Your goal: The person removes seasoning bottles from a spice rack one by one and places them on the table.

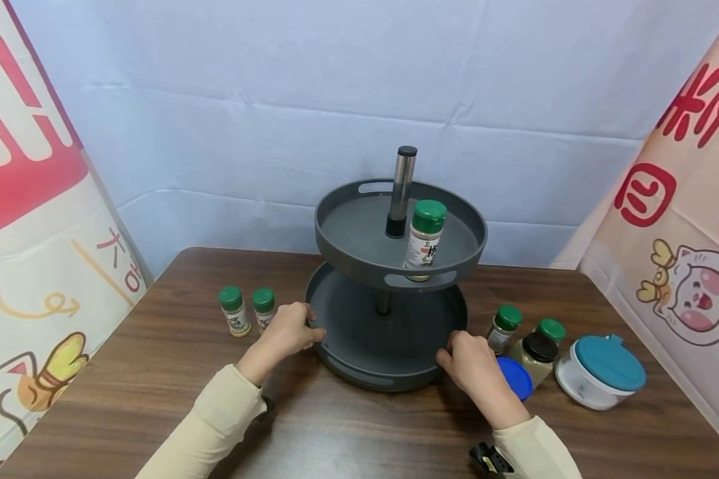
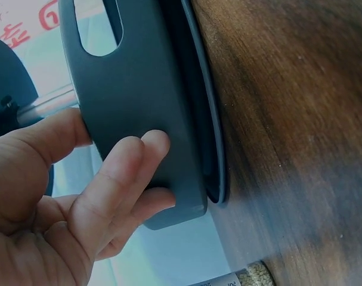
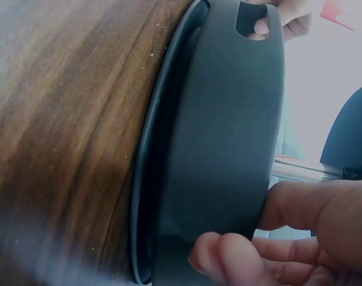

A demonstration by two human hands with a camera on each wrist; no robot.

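Observation:
A dark grey two-tier turntable rack (image 1: 359, 362) stands on the table, with a metal post through its upper tray (image 1: 347, 249). On that upper tray a spice jar (image 1: 423, 246) with a green lid sits upright. My left hand (image 1: 284, 336) pinches the left rim of the lower tray, thumb at the edge and fingers against the outer wall (image 2: 139, 89). At the right side, my right hand (image 1: 470, 362) holds the same tray's rim in a similar way, its fingertips (image 3: 237, 256) on the outside wall. The lower tray holds nothing visible.
Two green-lidded jars (image 1: 235, 313) stand left of the rack. Right of it are more green-lidded jars (image 1: 504, 326), a black-lidded jar (image 1: 536, 359), a blue lid (image 1: 515, 379) partly behind my right wrist, and a white container with a teal lid (image 1: 599, 372). Cloth (image 1: 263, 133) hangs behind the table.

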